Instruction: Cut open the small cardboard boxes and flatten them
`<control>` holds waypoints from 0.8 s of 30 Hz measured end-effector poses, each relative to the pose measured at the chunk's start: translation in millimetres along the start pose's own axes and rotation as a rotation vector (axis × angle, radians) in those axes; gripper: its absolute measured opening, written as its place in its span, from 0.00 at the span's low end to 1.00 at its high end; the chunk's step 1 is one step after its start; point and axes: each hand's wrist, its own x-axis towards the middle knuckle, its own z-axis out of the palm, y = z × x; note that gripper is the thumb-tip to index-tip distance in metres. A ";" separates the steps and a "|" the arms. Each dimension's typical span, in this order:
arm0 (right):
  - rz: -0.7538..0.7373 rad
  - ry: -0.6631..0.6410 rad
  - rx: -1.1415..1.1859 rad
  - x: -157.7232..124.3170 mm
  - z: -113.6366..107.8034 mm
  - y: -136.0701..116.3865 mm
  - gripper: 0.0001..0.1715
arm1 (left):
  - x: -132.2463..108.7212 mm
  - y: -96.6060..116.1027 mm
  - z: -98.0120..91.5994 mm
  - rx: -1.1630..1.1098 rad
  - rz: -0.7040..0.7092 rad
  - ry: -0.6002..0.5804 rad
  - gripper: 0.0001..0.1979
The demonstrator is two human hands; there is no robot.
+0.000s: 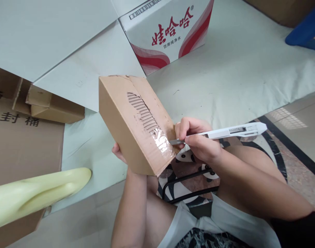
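A small brown cardboard box [118, 127] is held tilted over my lap. Its upper face has a torn strip baring the ribbed layer, and shiny clear tape [162, 143] covers the near end of the seam. My left hand [118, 151] grips the box from beneath; only some fingertips show at its left side, the rest is hidden. In my right hand [199, 137] is a white utility knife [224, 132], pinched near the front. Its grey blade points left and its tip meets the taped seam by the box's right edge.
A white carton with red lettering [170, 38] stands on the pale green cloth-covered table [240, 75]. White boxes [69, 38] rise at the upper left. Larger brown cartons [23, 144] and a pale yellow curved object [43, 193] lie left. Something blue [307, 29] sits far right.
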 end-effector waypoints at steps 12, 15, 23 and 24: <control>0.060 0.061 0.039 0.2 3.3 -3.0 0.03 | 1.5 -0.8 7.8 0.078 0.089 0.046 0.22; 0.068 0.069 0.035 0.5 3.6 -4.1 0.03 | -1.0 0.0 9.3 0.056 0.048 0.029 0.23; 0.070 0.064 0.036 -0.1 2.2 -3.7 0.03 | -0.7 1.6 10.9 0.064 0.052 0.013 0.23; 0.069 0.065 0.037 0.1 2.2 -3.5 0.03 | -0.6 1.7 10.5 0.066 0.047 0.017 0.23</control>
